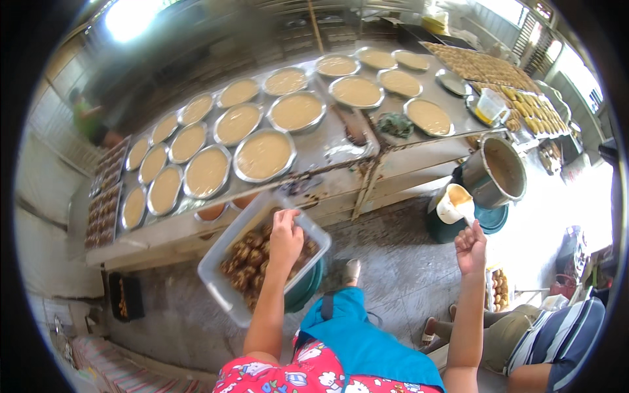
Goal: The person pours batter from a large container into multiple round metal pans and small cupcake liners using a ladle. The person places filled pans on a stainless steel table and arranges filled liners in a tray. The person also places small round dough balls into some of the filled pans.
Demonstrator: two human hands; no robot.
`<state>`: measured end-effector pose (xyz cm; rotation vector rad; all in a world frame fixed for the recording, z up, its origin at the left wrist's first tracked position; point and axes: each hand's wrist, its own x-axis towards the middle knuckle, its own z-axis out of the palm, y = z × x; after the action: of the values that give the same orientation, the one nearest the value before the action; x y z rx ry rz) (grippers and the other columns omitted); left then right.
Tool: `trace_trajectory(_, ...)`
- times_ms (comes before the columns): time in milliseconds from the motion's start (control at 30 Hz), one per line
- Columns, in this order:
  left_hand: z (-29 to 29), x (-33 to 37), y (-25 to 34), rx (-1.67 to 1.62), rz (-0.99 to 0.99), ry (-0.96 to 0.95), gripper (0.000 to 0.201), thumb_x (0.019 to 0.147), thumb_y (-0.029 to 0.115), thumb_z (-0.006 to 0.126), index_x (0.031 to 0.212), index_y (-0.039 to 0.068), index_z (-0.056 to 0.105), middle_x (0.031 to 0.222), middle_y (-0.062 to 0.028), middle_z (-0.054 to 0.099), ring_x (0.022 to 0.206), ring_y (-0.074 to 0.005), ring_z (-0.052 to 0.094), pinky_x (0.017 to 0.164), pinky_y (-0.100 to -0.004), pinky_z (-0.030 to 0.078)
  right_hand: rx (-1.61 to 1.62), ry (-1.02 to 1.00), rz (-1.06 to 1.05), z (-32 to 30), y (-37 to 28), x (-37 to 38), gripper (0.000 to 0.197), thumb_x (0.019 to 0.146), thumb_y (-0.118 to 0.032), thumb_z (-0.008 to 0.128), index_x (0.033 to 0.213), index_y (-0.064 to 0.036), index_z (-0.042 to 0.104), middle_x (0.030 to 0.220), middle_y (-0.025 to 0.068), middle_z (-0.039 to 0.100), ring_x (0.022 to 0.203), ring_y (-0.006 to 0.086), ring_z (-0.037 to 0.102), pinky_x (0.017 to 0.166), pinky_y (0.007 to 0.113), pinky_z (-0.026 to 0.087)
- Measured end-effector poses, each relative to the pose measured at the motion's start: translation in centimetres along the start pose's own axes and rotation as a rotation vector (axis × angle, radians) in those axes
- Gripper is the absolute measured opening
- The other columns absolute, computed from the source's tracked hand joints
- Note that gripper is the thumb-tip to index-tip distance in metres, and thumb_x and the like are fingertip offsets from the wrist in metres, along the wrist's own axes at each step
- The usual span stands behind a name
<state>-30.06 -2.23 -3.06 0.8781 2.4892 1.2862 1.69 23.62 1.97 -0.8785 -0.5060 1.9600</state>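
My right hand [471, 247] is closed on the handle of a white pitcher [449, 211] with pale batter inside. The pitcher is over a dark green tub [441, 229], beside a large metal pot [476, 171] of batter. My left hand [286, 237] has curled fingers over a clear plastic bin [225, 296], close to its far rim; what they hold, if anything, is hidden. Brown round baked pieces [249, 257] fill much of the bin. Ahead, several round metal pans [265, 178] of smooth pale batter stand on the metal table [334, 159].
A dark green cloth [395, 124] and a brown flat tool [351, 126] lie on the table. A clear measuring jug [490, 105] with yellow liquid stands near trays of baked pieces [532, 108]. A person in a striped shirt [557, 337] is close at my right.
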Motion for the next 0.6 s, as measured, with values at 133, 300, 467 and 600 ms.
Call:
trace_trajectory(133,8.5,8.4,8.2,-0.061,0.226,-0.067,0.035,0.075,-0.002,0.05,0.109,0.005,0.055,0.123,-0.0182,0.047,0.098,-0.0358,0.056,0.082,-0.0393,0.047,0.055,-0.012,0.043,2.1,-5.2,8.2,0.025,0.095,-0.019,0.052,0.074,-0.0099,0.042,0.053,-0.0034,0.027,0.047,0.0081,0.025,0.044,0.023,0.025)
trace_trajectory(300,19.1,15.8,19.0,-0.188,0.417,-0.282,0.033,0.076,-0.001,0.051,0.108,0.004,0.055,0.121,-0.0203,0.048,0.101,-0.0403,0.054,0.085,-0.0408,0.046,0.114,-0.123,0.018,4.3,-12.2,17.9,0.026,0.095,-0.018,0.051,0.073,-0.0096,0.041,0.054,-0.0025,0.028,0.049,0.0089,0.026,0.046,0.025,0.026)
trace_trajectory(467,29.5,19.7,27.1,-0.22,0.524,-0.475,0.032,0.077,0.002,0.053,0.108,0.005,0.056,0.119,-0.02,0.05,0.103,-0.0408,0.054,0.086,-0.0435,0.046,0.129,-0.171,-0.022,3.7,-19.2,28.1,0.025,0.094,-0.017,0.054,0.072,-0.0114,0.041,0.055,-0.0035,0.028,0.048,0.0088,0.025,0.046,0.025,0.025)
trace_trajectory(600,37.4,23.5,31.1,-0.182,0.532,-0.427,0.033,0.076,0.001,0.053,0.108,0.005,0.056,0.115,-0.0192,0.052,0.102,-0.0379,0.056,0.084,-0.0416,0.047,0.141,-0.117,-0.023,0.0,-25.1,37.3,0.023,0.093,-0.017,0.055,0.073,-0.0125,0.042,0.055,-0.0045,0.028,0.048,0.0082,0.024,0.045,0.024,0.025)
